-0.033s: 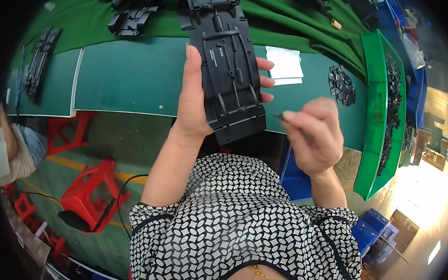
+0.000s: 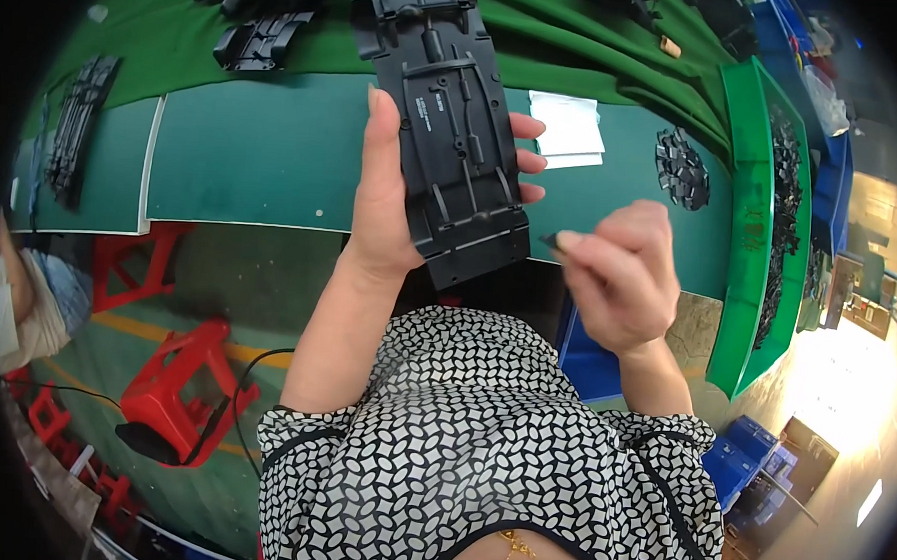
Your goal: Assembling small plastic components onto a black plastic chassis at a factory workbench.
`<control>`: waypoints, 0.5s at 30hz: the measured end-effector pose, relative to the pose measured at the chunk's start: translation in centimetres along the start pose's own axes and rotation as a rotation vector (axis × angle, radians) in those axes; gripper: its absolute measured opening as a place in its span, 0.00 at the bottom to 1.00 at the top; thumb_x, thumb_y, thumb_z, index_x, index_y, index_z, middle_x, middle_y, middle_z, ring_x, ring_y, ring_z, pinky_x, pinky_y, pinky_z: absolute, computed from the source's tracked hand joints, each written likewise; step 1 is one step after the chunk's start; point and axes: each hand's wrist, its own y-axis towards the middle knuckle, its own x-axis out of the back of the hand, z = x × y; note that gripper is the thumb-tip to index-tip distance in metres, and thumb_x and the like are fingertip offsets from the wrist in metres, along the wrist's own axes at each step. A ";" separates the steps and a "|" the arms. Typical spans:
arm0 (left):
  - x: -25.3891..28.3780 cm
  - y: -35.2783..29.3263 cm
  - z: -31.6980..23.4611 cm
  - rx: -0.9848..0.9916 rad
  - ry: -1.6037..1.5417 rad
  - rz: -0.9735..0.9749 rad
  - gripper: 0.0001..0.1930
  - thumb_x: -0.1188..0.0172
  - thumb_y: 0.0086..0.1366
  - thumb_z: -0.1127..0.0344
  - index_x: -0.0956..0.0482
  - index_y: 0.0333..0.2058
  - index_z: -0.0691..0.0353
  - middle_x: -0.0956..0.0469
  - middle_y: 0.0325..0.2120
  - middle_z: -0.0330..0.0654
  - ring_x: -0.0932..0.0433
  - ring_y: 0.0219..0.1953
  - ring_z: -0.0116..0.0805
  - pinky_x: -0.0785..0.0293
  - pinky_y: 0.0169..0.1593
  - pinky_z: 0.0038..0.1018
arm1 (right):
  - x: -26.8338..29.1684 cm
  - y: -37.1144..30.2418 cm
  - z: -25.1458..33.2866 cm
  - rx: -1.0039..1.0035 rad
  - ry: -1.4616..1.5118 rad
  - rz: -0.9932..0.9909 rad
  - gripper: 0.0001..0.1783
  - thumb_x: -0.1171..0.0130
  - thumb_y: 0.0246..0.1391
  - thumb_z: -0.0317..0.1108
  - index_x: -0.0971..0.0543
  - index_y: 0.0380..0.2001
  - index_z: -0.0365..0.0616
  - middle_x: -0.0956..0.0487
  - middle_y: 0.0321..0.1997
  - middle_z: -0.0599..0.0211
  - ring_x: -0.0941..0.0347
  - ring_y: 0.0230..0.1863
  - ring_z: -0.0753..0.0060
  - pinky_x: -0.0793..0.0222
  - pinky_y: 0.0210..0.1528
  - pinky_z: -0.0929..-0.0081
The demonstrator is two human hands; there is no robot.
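A long black plastic chassis plate (image 2: 453, 130) with moulded ribs, rods and small holes is held up above the table's front edge. My left hand (image 2: 385, 182) is closed round it, thumb along its left edge and fingertips showing past its right edge. Just right of the plate's lower end, my right hand (image 2: 624, 273) pinches a small dark piece (image 2: 550, 240) between thumb and forefinger. That piece is apart from the plate, and its exact shape is too small to tell.
A pile of small black parts (image 2: 683, 170) lies on the green table (image 2: 253, 161), near white papers (image 2: 567, 125). More black parts fill a green bin (image 2: 740, 243) on the right. Black mouldings (image 2: 264, 42) lie on the green cloth (image 2: 549, 44). A red stool (image 2: 178, 393) stands at lower left.
My right hand has shifted slightly left with the small dark piece. The plate and my left hand have hardly moved.
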 end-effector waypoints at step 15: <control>0.6 -0.5 0.3 0.007 0.029 0.048 0.49 0.70 0.57 0.25 0.39 0.54 0.71 0.30 0.47 0.57 0.23 0.41 0.50 0.22 0.43 0.41 | -1.4 -2.0 -0.9 0.282 -0.214 0.036 0.15 0.39 0.31 0.30 0.20 0.30 0.43 0.28 0.28 0.76 0.33 0.29 0.76 0.45 0.37 0.72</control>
